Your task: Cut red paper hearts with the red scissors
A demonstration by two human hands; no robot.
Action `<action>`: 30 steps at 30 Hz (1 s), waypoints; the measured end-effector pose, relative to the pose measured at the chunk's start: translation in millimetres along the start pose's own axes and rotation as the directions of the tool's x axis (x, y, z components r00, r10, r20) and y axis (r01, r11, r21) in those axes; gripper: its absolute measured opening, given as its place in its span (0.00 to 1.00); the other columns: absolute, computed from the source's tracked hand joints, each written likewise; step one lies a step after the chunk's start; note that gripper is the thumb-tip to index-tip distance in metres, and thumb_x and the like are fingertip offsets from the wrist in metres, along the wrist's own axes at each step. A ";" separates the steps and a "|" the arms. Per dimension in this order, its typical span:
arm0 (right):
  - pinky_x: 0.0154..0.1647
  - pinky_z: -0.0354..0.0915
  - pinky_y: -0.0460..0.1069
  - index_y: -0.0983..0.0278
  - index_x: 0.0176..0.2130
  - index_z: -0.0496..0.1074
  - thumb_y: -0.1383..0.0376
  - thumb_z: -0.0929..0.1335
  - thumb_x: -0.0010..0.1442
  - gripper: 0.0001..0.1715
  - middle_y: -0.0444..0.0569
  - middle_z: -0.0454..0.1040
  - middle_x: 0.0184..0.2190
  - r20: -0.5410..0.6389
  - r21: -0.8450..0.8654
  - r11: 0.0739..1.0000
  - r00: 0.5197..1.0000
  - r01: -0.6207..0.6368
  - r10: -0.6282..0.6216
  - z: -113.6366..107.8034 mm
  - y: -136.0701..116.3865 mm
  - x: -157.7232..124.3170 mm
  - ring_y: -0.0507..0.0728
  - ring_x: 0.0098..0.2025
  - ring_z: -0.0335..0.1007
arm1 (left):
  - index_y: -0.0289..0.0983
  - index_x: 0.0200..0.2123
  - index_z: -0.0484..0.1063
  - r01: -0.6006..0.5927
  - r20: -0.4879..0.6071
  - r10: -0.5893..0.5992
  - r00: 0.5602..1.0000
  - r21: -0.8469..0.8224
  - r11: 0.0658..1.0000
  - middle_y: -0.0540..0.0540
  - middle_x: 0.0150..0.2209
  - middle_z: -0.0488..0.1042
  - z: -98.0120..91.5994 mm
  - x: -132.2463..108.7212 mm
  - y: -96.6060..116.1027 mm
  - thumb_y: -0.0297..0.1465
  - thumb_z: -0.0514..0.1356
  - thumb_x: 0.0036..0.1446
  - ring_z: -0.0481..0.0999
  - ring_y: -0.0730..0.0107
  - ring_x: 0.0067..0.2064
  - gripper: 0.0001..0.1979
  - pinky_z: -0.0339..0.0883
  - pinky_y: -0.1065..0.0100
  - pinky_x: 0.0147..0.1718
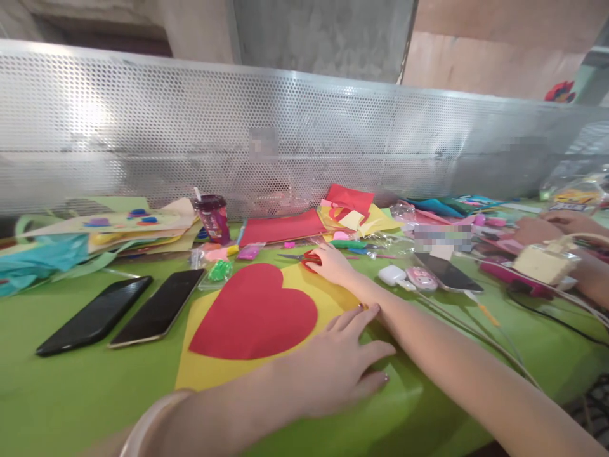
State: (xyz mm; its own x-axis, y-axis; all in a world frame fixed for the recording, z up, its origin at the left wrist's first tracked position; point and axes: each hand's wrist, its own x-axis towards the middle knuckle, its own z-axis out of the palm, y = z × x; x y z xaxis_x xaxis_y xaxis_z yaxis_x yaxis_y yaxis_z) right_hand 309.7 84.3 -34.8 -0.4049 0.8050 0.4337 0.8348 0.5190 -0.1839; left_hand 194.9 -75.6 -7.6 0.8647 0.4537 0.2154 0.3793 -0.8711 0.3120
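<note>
A red paper heart (257, 314) lies flat over a sheet of yellow paper (190, 374) on the green table. At the far edge of that sheet, my right hand (333, 261) is closed around the orange handle of a pair of scissors (310, 259), whose blades point left. My left hand (340, 358) rests with spread fingers at the right side of the heart, over the yellow sheet's edge. Its fingertips come up against my right forearm, and it holds nothing.
Two black phones (159, 308) lie at the left. Behind the heart stand a purple cup (213, 219) and red sheets (283, 227). An earbud case (392, 275), a charging phone (450, 273) and cables lie right. Another person's hand (578, 225) is at the far right. A perforated metal panel (181, 127) closes the back.
</note>
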 end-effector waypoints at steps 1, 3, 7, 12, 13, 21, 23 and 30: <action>0.44 0.59 0.51 0.67 0.40 0.72 0.59 0.64 0.57 0.16 0.54 0.69 0.39 -0.002 0.006 1.000 1.000 0.004 -0.004 0.0 1.0 -0.2 0.58 0.44 0.63 | 0.43 0.56 0.58 -0.011 -0.009 0.011 1.000 -0.022 1.000 0.41 0.63 0.48 -6.5 -0.5 -4.4 0.37 0.49 0.59 0.47 0.59 0.63 0.22 0.49 0.56 0.57; 0.44 0.59 0.50 0.66 0.40 0.72 0.59 0.65 0.57 0.15 0.54 0.70 0.39 -0.003 0.018 1.000 1.000 0.005 -0.005 -0.5 3.0 -0.4 0.57 0.43 0.64 | 0.43 0.59 0.53 0.013 -0.063 -0.019 0.998 -0.081 0.997 0.46 0.61 0.53 -25.7 -4.2 -20.5 0.35 0.49 0.59 0.51 0.67 0.62 0.24 0.49 0.63 0.58; 0.44 0.58 0.48 0.66 0.42 0.72 0.60 0.65 0.57 0.15 0.52 0.70 0.38 -0.022 0.040 0.999 1.000 -0.006 0.007 -3.5 4.1 -0.7 0.56 0.43 0.64 | 0.49 0.56 0.57 0.289 0.066 -0.284 0.957 -0.112 0.951 0.52 0.58 0.60 -69.5 -23.6 -79.0 0.44 0.54 0.52 0.59 0.64 0.58 0.27 0.55 0.63 0.54; 0.42 0.59 0.49 0.66 0.39 0.74 0.60 0.65 0.55 0.15 0.53 0.71 0.36 0.007 0.025 0.999 1.000 -0.020 0.020 -4.9 3.1 0.6 0.58 0.42 0.65 | 0.42 0.56 0.58 0.410 0.209 -0.407 0.889 0.033 0.912 0.44 0.61 0.54 -79.1 -42.0 -131.1 0.49 0.62 0.38 0.52 0.53 0.61 0.41 0.50 0.58 0.56; 0.43 0.59 0.50 0.67 0.39 0.74 0.60 0.66 0.55 0.15 0.53 0.71 0.36 0.002 0.031 0.999 1.000 -0.025 0.025 -4.3 3.6 1.1 0.58 0.42 0.65 | 0.41 0.55 0.59 0.401 0.201 -0.403 0.893 0.052 0.915 0.42 0.60 0.56 -75.4 -42.0 -132.8 0.49 0.62 0.38 0.54 0.53 0.60 0.41 0.52 0.59 0.55; 0.44 0.60 0.49 0.69 0.39 0.73 0.61 0.66 0.55 0.16 0.54 0.72 0.37 -0.072 0.158 0.983 0.992 -0.093 0.106 0.3 10.4 3.9 0.57 0.41 0.67 | 0.35 0.59 0.51 0.446 0.057 -0.456 0.888 0.129 0.886 0.37 0.60 0.55 -52.8 -38.3 -138.2 0.55 0.53 0.45 0.57 0.52 0.58 0.43 0.53 0.58 0.53; 0.43 0.61 0.49 0.69 0.39 0.73 0.61 0.65 0.55 0.15 0.55 0.73 0.37 -0.082 0.189 0.976 0.989 -0.107 0.125 -0.5 10.7 4.0 0.56 0.40 0.67 | 0.34 0.60 0.49 0.488 0.037 -0.496 0.867 0.129 0.863 0.36 0.60 0.54 -51.5 -41.2 -147.0 0.56 0.49 0.48 0.56 0.53 0.59 0.43 0.51 0.58 0.54; 0.41 0.61 0.49 0.69 0.39 0.72 0.60 0.64 0.57 0.16 0.56 0.73 0.39 -0.104 0.209 0.969 0.982 -0.135 0.160 -2.9 10.4 4.2 0.56 0.40 0.68 | 0.32 0.59 0.54 0.532 0.032 -0.550 0.834 0.211 0.820 0.36 0.61 0.54 -57.8 -45.8 -150.3 0.59 0.48 0.45 0.54 0.50 0.60 0.46 0.49 0.57 0.55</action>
State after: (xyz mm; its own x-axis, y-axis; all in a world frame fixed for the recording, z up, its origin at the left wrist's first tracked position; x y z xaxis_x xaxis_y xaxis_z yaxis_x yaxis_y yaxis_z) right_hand 317.7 92.3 -32.4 -0.2255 0.8433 0.4879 0.7854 0.4537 -0.4211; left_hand 79.2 45.4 -10.9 0.5234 0.8518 -0.0216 0.8408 -0.5121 0.1756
